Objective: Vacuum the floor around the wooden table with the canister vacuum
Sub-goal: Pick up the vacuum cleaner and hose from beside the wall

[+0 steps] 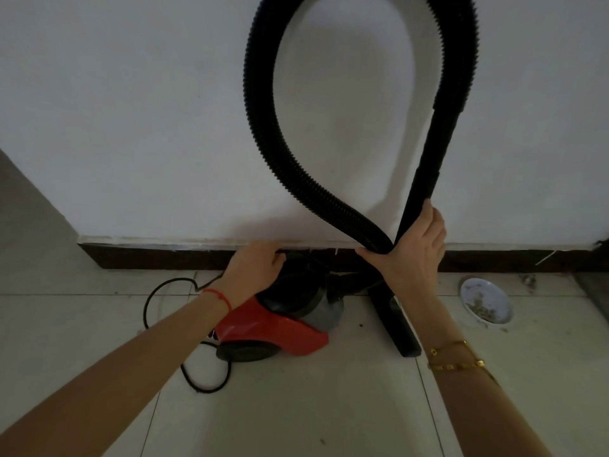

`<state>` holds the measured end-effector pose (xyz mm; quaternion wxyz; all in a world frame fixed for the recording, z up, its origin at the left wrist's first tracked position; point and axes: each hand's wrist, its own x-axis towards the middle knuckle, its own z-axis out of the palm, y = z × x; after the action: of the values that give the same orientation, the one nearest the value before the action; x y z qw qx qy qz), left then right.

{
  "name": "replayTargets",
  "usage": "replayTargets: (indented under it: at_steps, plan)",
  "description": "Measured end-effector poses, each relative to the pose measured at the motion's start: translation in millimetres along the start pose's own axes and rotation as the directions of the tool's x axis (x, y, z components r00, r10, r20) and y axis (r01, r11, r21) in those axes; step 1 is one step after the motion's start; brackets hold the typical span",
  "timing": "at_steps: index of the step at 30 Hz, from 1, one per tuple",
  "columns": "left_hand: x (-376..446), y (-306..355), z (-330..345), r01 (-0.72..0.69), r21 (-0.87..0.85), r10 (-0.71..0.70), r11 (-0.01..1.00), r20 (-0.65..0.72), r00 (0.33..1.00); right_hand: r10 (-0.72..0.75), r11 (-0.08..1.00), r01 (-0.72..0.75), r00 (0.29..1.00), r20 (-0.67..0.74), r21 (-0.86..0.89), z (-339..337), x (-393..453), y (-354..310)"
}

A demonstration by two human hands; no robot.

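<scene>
Tiled floor [296,407], pale, gritty in spots. Both forearms reach forward from the near edge; red thread on the left wrist, gold bracelets on the right.

Cord [147,301] lies in loose loops on the floor left of the vacuum, not seen plugged in anywhere.

Vacuum [280,328], red and black canister, sits on the floor close to the far wall, tipped on its side with one wheel facing the camera.

Left hand [253,268] rests on the black top of the canister, fingers curled over its far side. Likely reaching for the carry grip, to lift it off the wall; whether it truly grips, cannot tell.

Floor head [395,321] lies flat on the tiles just right of the canister.

Right hand [412,245] holds hose and wand bunched together where they cross, fingers wrapped round both. Probably to keep the slack from trailing.

Small dish [486,301] on the floor further right, near the skirting, with crumbs in it.

Wand [431,153] rises from the hand; hose [263,133] arcs high against the white wall [131,127] and out of view.

No wooden table in view. Judged: gathering the kit, cleaning not yet begun.
</scene>
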<state>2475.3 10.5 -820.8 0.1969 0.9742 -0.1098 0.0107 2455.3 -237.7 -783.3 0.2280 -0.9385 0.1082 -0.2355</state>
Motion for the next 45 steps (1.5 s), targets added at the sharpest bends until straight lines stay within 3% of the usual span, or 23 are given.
replayTargets:
  at_steps: [5,9,14,19,23,34,45]
  plan:
    - [-10,15,20,-0.058,0.068,0.056,0.996,0.038,0.998,0.095,0.982,-0.121,0.98,0.174,0.148,7,13,12]
    - [-14,12,29,-0.131,0.092,0.127,0.987,0.04,0.991,0.061,0.964,-0.107,0.98,0.189,0.243,12,20,17]
    - [-6,8,37,-0.097,0.153,0.08,0.983,0.115,0.99,-0.018,0.964,-0.043,0.974,0.225,0.264,20,24,17]
    - [-1,2,39,-0.054,0.129,0.041,0.99,0.101,0.994,0.008,0.92,-0.126,0.953,0.304,0.37,29,26,15]
    - [3,-2,37,0.004,0.076,-0.013,0.997,0.112,0.994,0.009,0.905,-0.147,0.945,0.327,0.399,36,26,15]
    - [9,-3,37,-0.023,0.134,-0.006,0.991,0.208,0.978,0.038,0.89,-0.204,0.925,0.378,0.408,37,28,8]
    - [3,1,28,0.029,0.082,-0.048,0.996,0.237,0.97,0.045,0.88,-0.241,0.9,0.433,0.409,23,26,2]
